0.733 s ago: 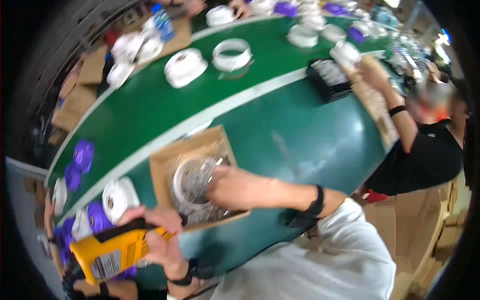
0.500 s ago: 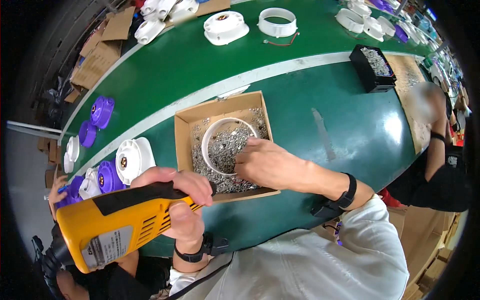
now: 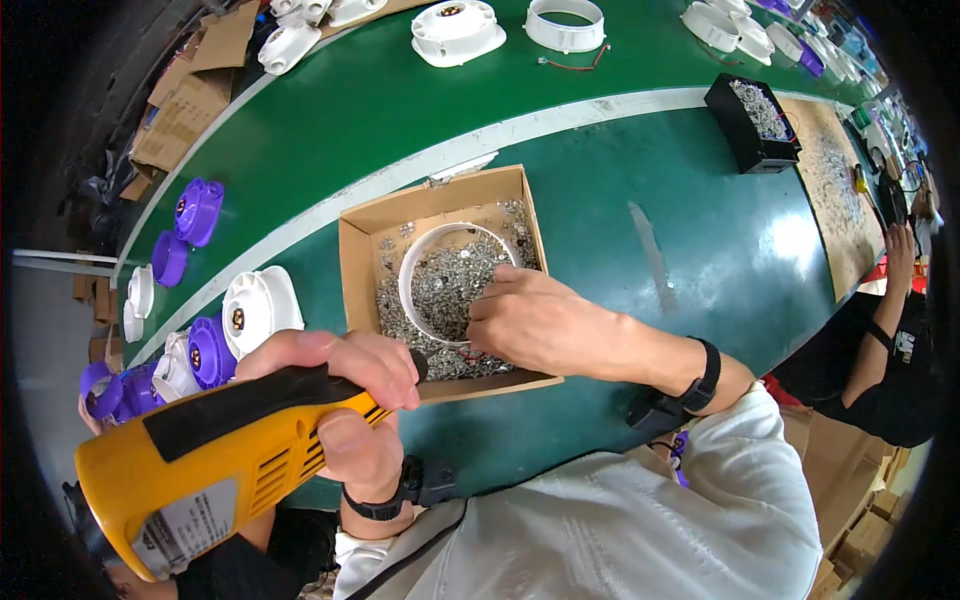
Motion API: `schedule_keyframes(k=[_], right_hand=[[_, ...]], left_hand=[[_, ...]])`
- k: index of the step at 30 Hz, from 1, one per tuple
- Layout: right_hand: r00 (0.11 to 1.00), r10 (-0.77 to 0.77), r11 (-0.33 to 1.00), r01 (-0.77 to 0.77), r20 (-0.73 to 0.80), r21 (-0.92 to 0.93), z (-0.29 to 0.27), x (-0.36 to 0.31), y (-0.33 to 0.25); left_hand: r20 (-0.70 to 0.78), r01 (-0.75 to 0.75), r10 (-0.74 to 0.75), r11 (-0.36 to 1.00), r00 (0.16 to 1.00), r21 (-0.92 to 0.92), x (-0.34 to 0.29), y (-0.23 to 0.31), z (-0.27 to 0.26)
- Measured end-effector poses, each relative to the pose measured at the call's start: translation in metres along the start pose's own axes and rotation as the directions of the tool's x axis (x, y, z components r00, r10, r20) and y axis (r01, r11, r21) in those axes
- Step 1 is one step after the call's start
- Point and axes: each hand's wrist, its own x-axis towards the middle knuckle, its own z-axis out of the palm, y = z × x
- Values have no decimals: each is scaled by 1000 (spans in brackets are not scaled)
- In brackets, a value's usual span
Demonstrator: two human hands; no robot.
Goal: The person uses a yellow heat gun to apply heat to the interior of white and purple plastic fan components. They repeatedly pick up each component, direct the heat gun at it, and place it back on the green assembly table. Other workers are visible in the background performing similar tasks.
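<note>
My left hand (image 3: 350, 385) is closed round a yellow power tool (image 3: 215, 470) with black grip panels and side vents. The tool is tilted, its broad end toward the lower left; its working end is hidden. My right hand (image 3: 530, 322) has its fingers curled over the right rim of a white plastic ring (image 3: 408, 285), fingertips hidden. The ring is in a cardboard box (image 3: 362, 270), over a layer of small shiny metal pieces (image 3: 455, 290). A bit of red wire (image 3: 470, 354) shows below the ring, by my right fingers.
White (image 3: 265, 310) and purple housings (image 3: 210, 350) stand left of the box. Beyond the pale strip, on the green surface, are another white housing (image 3: 457, 35) and a ring (image 3: 565, 25) with a red wire. A black bin (image 3: 750, 130) of metal pieces stands far right. Co-workers' arms show at both sides.
The view has shifted slightly, so the box sits a little higher. The power tool has moved slightly down and left. At the right, a co-worker's hand has drawn back from the brown board.
</note>
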Motion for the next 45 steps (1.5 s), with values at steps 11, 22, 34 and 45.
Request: schedule_keyframes(k=[11, 22, 34, 45], right_hand=[[990, 115, 987, -105, 78, -123, 0, -10, 1], [996, 42, 985, -55, -79, -161, 5, -27, 16], [995, 98, 983, -96, 4, -154, 2, -26, 24], [986, 115, 992, -107, 124, -71, -23, -53, 79]], left_hand=[[-30, -4, 5, 999, 1000, 33, 0, -9, 14], [77, -39, 41, 999, 996, -29, 11, 4, 61], [-146, 47, -43, 999, 988, 22, -3, -28, 3], [58, -6, 9, 999, 998, -54, 25, -45, 91]])
